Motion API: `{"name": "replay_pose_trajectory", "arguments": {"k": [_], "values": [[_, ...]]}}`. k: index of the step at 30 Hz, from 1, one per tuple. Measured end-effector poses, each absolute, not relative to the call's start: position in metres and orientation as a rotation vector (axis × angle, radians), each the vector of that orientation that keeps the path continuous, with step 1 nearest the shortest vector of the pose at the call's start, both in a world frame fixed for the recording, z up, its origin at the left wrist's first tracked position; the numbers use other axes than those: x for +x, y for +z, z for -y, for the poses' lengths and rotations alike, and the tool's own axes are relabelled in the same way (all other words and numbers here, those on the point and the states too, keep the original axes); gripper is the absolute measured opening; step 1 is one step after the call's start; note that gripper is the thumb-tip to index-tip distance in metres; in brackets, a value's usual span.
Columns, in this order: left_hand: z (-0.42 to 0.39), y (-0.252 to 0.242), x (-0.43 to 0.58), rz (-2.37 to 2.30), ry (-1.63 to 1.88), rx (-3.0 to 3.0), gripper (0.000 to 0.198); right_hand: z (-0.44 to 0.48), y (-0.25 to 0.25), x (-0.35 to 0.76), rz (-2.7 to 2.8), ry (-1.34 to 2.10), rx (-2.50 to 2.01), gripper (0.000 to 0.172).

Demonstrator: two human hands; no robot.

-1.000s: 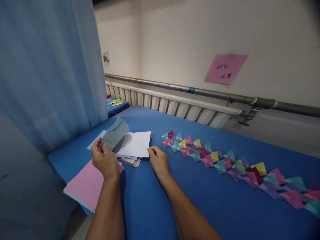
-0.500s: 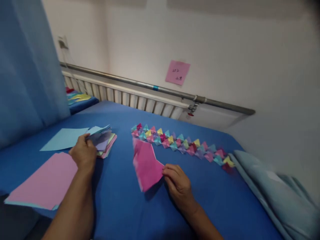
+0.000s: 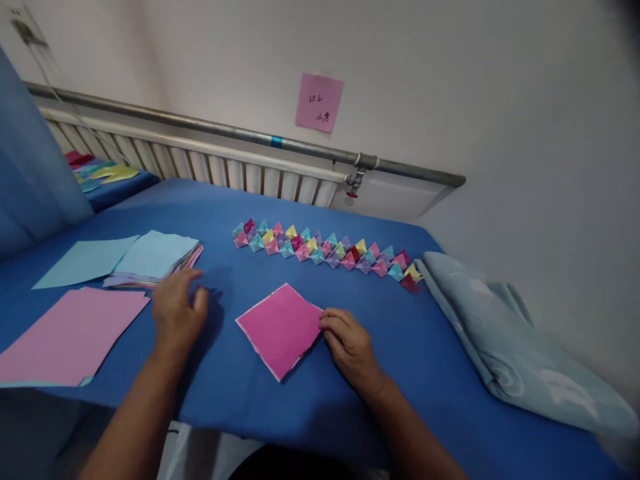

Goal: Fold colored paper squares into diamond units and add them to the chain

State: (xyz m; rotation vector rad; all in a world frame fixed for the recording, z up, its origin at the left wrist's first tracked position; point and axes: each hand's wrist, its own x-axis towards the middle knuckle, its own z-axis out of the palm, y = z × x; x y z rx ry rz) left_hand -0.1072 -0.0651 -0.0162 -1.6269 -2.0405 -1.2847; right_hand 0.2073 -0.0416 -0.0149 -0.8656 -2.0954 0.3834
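Observation:
My right hand (image 3: 350, 343) pinches the right corner of a bright pink square sheet of paper (image 3: 281, 330), turned like a diamond over the blue cover. Thin white edges show along the sheet's sides. Empty and with thumb and fingers apart, my left hand (image 3: 180, 310) hovers between that sheet and a stack of coloured paper (image 3: 159, 255), which has light blue on top. Left of the hand lie larger pale pink sheets (image 3: 75, 333), with a light blue edge showing under them. Behind the bright pink sheet runs a double row of small folded paper pieces (image 3: 311, 247) in several colours.
A folded grey-green blanket (image 3: 515, 353) lies at the right. Along the wall run a radiator (image 3: 240, 175) and a metal pipe (image 3: 200, 124). A pink note (image 3: 319, 103) hangs on the wall. At left are a blue curtain (image 3: 35, 153) and more coloured paper (image 3: 113, 173).
My left hand has let go of the paper stack and moved right, towards me. The bright pink sheet, bent before, now looks flat, still in my right hand. The camera view has shifted.

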Motion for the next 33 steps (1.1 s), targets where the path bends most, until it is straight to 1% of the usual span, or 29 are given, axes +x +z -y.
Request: {"name": "replay_pose_trajectory", "arguments": {"k": [2, 4, 6, 8, 10, 13, 18, 23, 27, 31, 33], "values": [[0.078, -0.027, -0.085, 2.025, -1.249, -1.870, 0.017, 0.043, -0.017, 0.211, 2.103, 0.453, -0.896, 0.020], [0.087, -0.032, -0.066, 2.072, -1.173, -2.135, 0.019, 0.045, -0.019, 0.215, 2.116, 0.534, -0.919, 0.023], [0.092, -0.032, -0.052, 2.139, -1.035, -2.248, 0.024, 0.047, -0.019, 0.218, 2.118, 0.599, -0.920, 0.027], [0.093, -0.030, -0.042, 2.210, -0.904, -2.241, 0.029, 0.048, -0.018, 0.219, 2.075, 0.631, -0.918, 0.027], [0.091, -0.026, -0.036, 2.280, -0.798, -2.187, 0.033, 0.049, -0.017, 0.220, 1.996, 0.644, -0.955, 0.024], [0.089, -0.020, -0.028, 2.396, -0.654, -2.110, 0.038, 0.048, -0.017, 0.219, 1.859, 0.714, -1.099, 0.019], [0.084, -0.007, -0.021, 2.608, -0.452, -2.078, 0.035, 0.044, -0.021, 0.218, 1.733, 0.805, -1.271, 0.019], [0.080, 0.001, -0.020, 2.692, -0.374, -2.076, 0.040, 0.043, -0.022, 0.218, 1.736, 0.838, -1.258, 0.017], [0.078, 0.005, -0.020, 2.724, -0.320, -2.087, 0.035, 0.043, -0.021, 0.218, 1.727, 0.826, -1.252, 0.015], [0.074, 0.009, -0.020, 2.744, -0.273, -2.093, 0.042, 0.042, -0.022, 0.218, 1.705, 0.864, -1.248, 0.014], [0.071, 0.011, -0.020, 2.743, -0.219, -2.113, 0.041, 0.041, -0.022, 0.218, 1.690, 0.877, -1.246, 0.013]]}}
